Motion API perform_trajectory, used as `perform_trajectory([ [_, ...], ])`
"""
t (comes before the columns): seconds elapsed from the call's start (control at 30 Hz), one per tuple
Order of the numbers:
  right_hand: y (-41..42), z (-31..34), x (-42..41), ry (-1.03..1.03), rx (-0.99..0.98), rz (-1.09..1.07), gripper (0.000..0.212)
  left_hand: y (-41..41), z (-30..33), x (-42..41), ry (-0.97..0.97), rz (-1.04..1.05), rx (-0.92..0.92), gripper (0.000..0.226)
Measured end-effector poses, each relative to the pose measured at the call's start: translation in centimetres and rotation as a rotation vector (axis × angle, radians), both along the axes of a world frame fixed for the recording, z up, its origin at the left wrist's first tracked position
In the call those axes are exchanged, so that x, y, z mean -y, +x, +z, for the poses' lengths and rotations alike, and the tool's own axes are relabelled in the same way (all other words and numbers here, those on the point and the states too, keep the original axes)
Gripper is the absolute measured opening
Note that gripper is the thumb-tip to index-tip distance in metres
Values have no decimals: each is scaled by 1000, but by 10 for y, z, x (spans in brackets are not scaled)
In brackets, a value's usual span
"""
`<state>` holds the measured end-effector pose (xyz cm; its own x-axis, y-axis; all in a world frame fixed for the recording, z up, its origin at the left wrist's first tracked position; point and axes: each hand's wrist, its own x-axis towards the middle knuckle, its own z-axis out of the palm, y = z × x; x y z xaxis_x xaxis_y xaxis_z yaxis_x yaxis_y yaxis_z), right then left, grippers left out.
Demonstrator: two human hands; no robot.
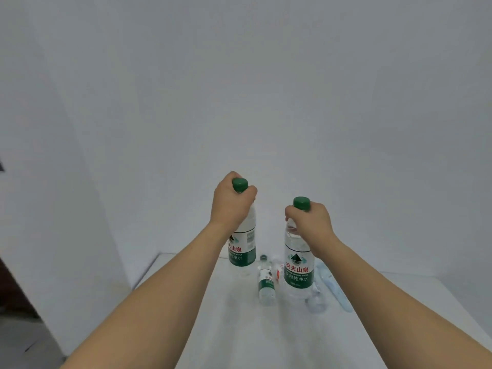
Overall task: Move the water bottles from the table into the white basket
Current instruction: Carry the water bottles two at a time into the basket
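Observation:
My left hand grips the neck of a clear water bottle with a green cap and green label, held upright above the far part of the white table. My right hand grips the neck of a second, similar bottle, also upright and off the table. Between them a smaller bottle with a dark cap stands on the table. No white basket is in view.
A pale blue elongated object lies on the table to the right of the bottles. A small red and white item shows behind the small bottle. White walls close in at the back and left; the table's left edge drops to a darker floor.

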<state>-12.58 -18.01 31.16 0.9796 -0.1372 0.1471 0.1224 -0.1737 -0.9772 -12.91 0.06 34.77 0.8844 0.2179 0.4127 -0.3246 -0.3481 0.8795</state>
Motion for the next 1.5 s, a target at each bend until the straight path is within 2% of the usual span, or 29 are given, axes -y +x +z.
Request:
perform_trajectory([
  [0.17, -21, 15, -118, -44, 31, 244, 16, -65, 19, -118, 15, 238, 23, 17],
  [0.43, -111, 39, -321, 47, 56, 721, 14, -221, 31, -285, -7, 700, 66, 13],
  [0.67, -186, 59, -446, 38, 101, 935, 11, -328, 30, -384, 22, 944, 49, 14],
  [0.97, -219, 71, -558, 20, 107, 994, 14, -384, 38, -485, 62, 1017, 14, 14],
  [1.4, -213, 51, -738, 79, 72, 1080, 6, -385, 34, -649, 56, 1051, 33, 10],
  [1.5, -204, 54, -790, 88, 65, 1095, 11, -382, 43, -696, 45, 1063, 32, 12],
])
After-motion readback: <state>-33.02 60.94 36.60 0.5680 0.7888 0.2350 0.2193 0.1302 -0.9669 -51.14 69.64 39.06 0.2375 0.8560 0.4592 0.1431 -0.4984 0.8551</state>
